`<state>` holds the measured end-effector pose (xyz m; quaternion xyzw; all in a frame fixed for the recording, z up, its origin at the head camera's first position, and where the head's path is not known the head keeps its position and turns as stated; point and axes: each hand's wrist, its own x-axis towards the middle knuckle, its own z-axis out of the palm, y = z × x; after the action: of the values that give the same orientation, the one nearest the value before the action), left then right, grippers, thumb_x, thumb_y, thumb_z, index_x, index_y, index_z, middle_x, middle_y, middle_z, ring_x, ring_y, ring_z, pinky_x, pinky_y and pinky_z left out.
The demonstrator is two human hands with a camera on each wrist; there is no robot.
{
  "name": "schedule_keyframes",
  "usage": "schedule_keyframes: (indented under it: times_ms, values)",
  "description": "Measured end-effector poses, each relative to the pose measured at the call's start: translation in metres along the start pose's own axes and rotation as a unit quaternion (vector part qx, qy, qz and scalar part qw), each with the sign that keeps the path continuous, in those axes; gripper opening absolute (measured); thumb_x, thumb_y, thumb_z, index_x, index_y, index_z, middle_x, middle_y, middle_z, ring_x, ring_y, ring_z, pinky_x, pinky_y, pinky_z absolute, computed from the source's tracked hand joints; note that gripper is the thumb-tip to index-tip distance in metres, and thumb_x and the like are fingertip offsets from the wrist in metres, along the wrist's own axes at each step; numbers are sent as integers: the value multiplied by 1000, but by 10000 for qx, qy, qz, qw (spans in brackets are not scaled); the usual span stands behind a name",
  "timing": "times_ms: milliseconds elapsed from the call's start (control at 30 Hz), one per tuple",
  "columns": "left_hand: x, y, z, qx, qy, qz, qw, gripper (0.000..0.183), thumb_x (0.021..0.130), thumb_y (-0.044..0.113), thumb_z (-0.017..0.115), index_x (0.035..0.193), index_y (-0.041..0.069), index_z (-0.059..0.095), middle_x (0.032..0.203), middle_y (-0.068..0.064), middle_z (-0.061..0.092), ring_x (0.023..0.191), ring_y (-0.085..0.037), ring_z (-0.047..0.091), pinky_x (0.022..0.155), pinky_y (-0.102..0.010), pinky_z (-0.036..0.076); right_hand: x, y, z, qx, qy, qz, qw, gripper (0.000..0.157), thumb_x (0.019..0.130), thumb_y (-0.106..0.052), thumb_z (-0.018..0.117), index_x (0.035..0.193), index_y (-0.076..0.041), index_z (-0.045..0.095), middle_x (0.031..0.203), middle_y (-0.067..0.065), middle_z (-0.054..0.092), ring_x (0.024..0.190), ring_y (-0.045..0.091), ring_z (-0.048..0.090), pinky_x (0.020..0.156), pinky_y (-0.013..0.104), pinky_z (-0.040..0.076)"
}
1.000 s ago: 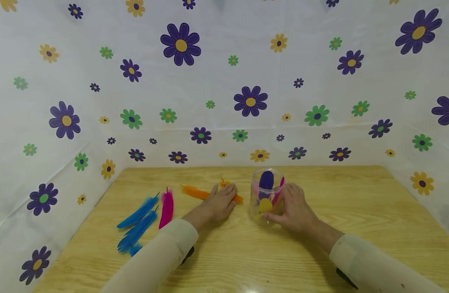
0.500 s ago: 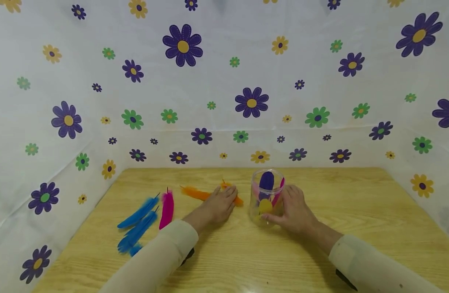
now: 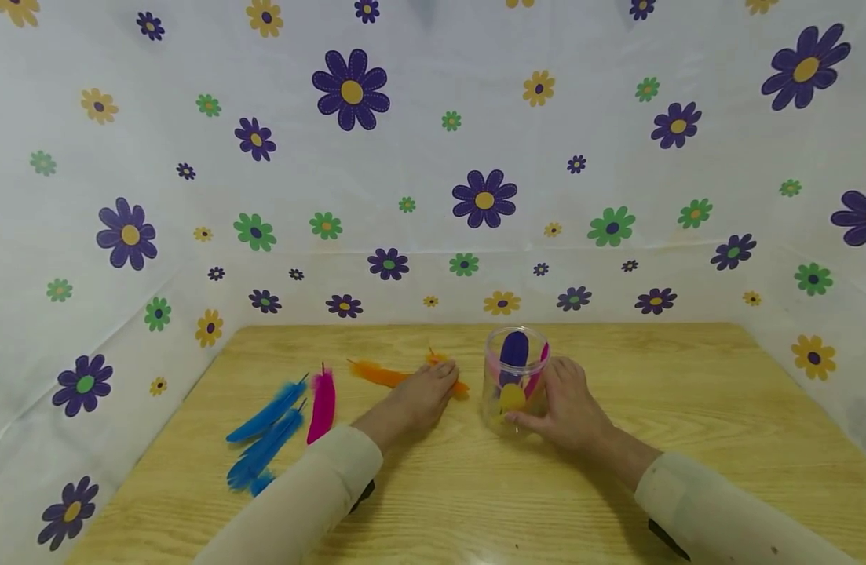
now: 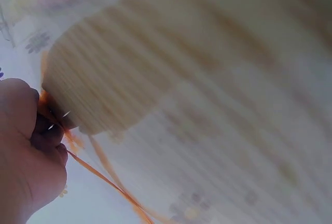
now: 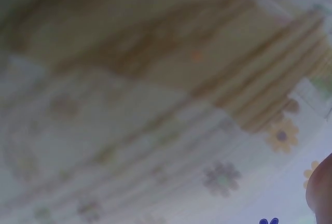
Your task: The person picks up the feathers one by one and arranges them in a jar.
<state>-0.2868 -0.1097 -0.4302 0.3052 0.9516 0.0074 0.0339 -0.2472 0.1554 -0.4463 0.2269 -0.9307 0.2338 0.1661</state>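
Over the orange feather (image 3: 461,388) on the table, my left hand (image 3: 422,392) has its fingers curled down. In the left wrist view those fingers pinch an orange feather (image 4: 43,68), its middle hidden by them. A second orange feather (image 3: 376,373) lies just left of the hand. My right hand (image 3: 577,408) grips a clear plastic jar (image 3: 492,392) from its right side, thumb at the front. Upright in the jar show a purple feather (image 3: 514,349), a yellow one and a pink one. The right wrist view catches only a fingertip (image 5: 322,190) at its edge.
Left of the left forearm lie blue feathers (image 3: 266,451) and a magenta feather (image 3: 323,408). The wooden table (image 3: 475,502) ends at the back against a white flower-print cloth (image 3: 418,157), which also rises on both sides.
My left fingers have drawn in and curled more over the orange feather. The right hand and the jar stay in place.
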Motion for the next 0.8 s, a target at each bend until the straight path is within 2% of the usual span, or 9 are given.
schedule_keyframes:
  times_ms: [133, 267, 367, 433, 533, 600, 700, 800]
  values:
    - [1, -1, 2, -72, 260, 61, 9996, 42, 106, 17, 46, 145, 1, 47, 154, -15, 44, 143, -31, 42, 119, -43, 29, 0, 0, 1, 31, 12, -28, 10000, 84, 78, -59, 77, 134, -5, 45, 128, 16, 59, 127, 35, 47, 118, 56, 21]
    - [2, -2, 4, 79, 503, 142, 9986, 38, 104, 14, 51, 139, 1, 54, 147, -15, 53, 135, -32, 51, 114, -43, 37, 0, 1, 2, 43, -23, -23, 10000, 82, 79, -60, 75, 132, -6, 46, 128, 15, 58, 128, 35, 46, 118, 56, 21]
    - [4, -3, 4, 140, 804, 159, 9965, 34, 103, 13, 52, 134, 1, 58, 141, -14, 58, 131, -30, 55, 113, -42, 39, 1, 1, 1, 46, 3, -50, 10000, 83, 78, -60, 76, 133, -5, 46, 127, 15, 58, 127, 34, 46, 118, 56, 21]
    - [6, -3, 5, -23, 1112, 139, 9937, 31, 103, 13, 52, 132, 2, 60, 139, -14, 60, 130, -29, 56, 114, -41, 38, 2, 0, 0, 28, 46, -62, 10000, 84, 78, -59, 77, 133, -5, 46, 127, 15, 58, 126, 34, 47, 118, 55, 21]
    - [9, -3, 5, -537, 1452, 30, 9879, 31, 104, 12, 50, 132, 3, 59, 137, -14, 61, 130, -29, 56, 114, -41, 38, 2, 0, 0, 15, 67, -85, 9999, 86, 77, -58, 78, 135, -4, 45, 126, 16, 59, 124, 34, 48, 117, 55, 22]
    - [10, -3, 5, -1051, 1682, -72, 9801, 30, 104, 11, 50, 131, 2, 61, 132, -16, 65, 125, -31, 60, 110, -43, 43, 2, 0, 0, 14, 52, -77, 10000, 87, 77, -57, 78, 136, -3, 44, 126, 16, 59, 124, 34, 48, 117, 55, 22]
    - [11, -2, 3, -1783, 1885, -265, 9654, 28, 104, 10, 49, 125, 0, 65, 112, -17, 72, 100, -30, 69, 94, -43, 54, 1, 0, -1, 102, 40, -47, 9999, 87, 77, -57, 78, 137, -4, 44, 126, 16, 59, 123, 34, 48, 117, 55, 22]
    - [9, -3, 1, -2365, 2011, -423, 9497, 26, 104, 9, 48, 118, -1, 68, 83, -11, 69, 69, -20, 59, 73, -36, 53, 1, 1, 0, 167, 48, -79, 9998, 87, 77, -57, 78, 138, -6, 44, 127, 14, 59, 124, 33, 48, 117, 56, 21]
